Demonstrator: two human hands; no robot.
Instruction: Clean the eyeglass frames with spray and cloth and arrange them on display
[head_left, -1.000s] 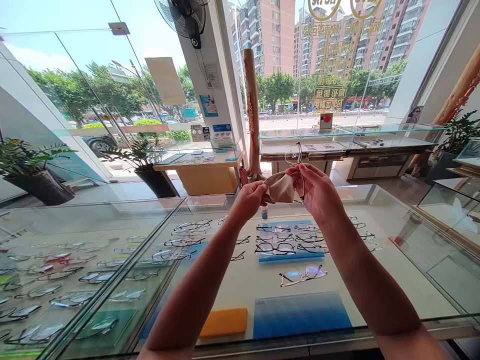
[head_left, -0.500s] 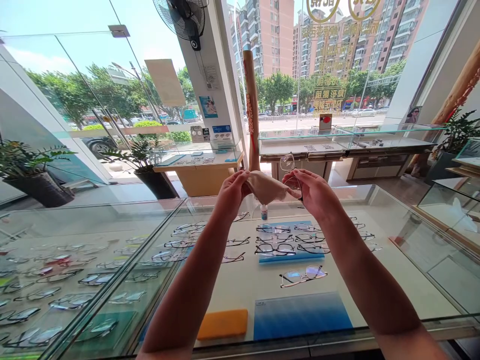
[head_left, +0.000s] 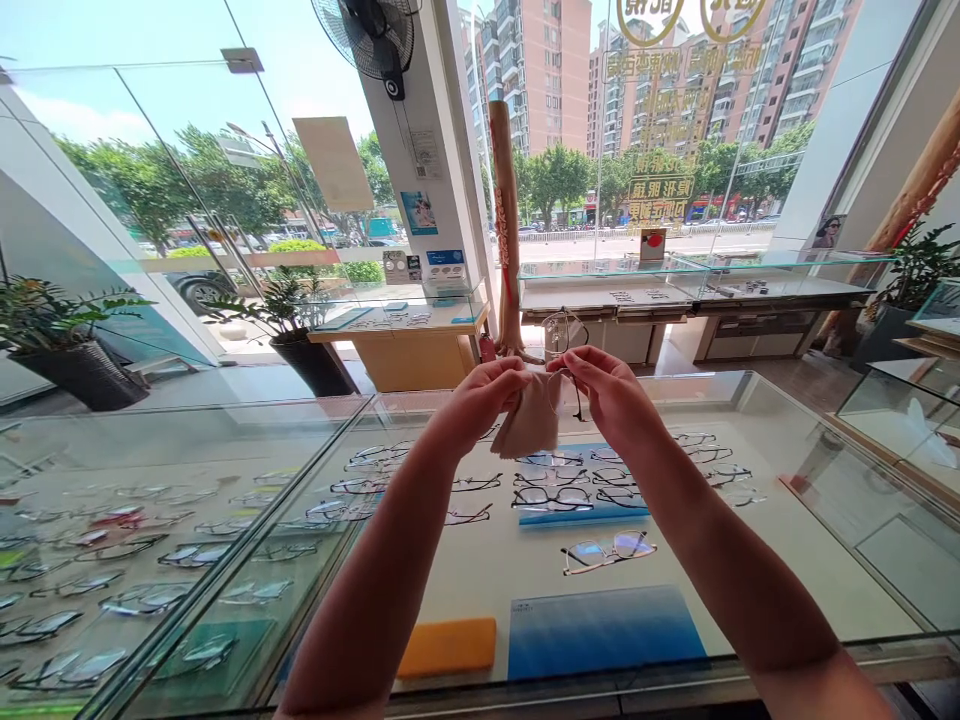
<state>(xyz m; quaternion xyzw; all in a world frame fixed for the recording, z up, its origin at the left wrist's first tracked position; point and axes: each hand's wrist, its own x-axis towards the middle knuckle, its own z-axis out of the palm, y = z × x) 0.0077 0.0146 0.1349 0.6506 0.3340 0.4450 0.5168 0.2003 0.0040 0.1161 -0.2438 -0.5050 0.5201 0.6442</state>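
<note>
Above the glass counter, my left hand pinches a beige cleaning cloth that hangs down from the fingers. My right hand grips a pair of thin-framed eyeglasses at the frame. One lens stands up above the fingers, and a dark temple arm points down below them. The cloth lies against the lower part of the glasses, so that lens is mostly hidden. Both hands are close together, fingertips closed.
Under the glass of the display counter lie several eyeglasses, a blue gradient sheet and an orange case. More display cases, potted plants and a wooden post stand beyond.
My hands have moved closer together. The cloth, stretched sideways before, now hangs downward against the eyeglasses, which have shifted left and turned a little.
</note>
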